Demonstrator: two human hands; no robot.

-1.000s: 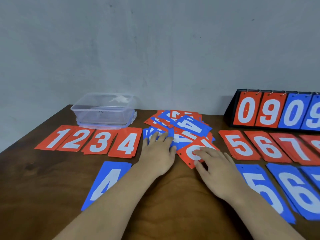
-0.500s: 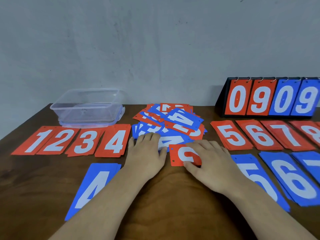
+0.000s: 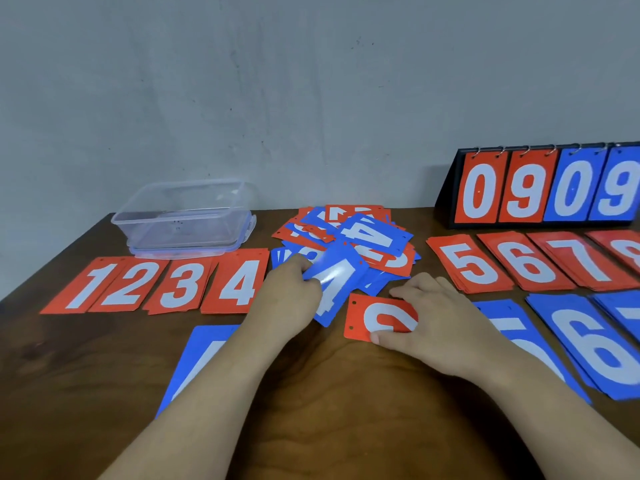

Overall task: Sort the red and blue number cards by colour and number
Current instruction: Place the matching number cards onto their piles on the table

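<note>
eight red piles (image 3: 239,282), four blue piles (image 3: 602,348), one mixed heap (image 3: 372,233), one blue card (image 3: 337,282), one red card (image 3: 377,318), one plastic box (image 3: 183,216), one flip scoreboard (image 3: 547,188).

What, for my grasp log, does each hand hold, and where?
Left hand pinches the tilted blue card by its left edge; right hand grips the red card at its right end.
</note>
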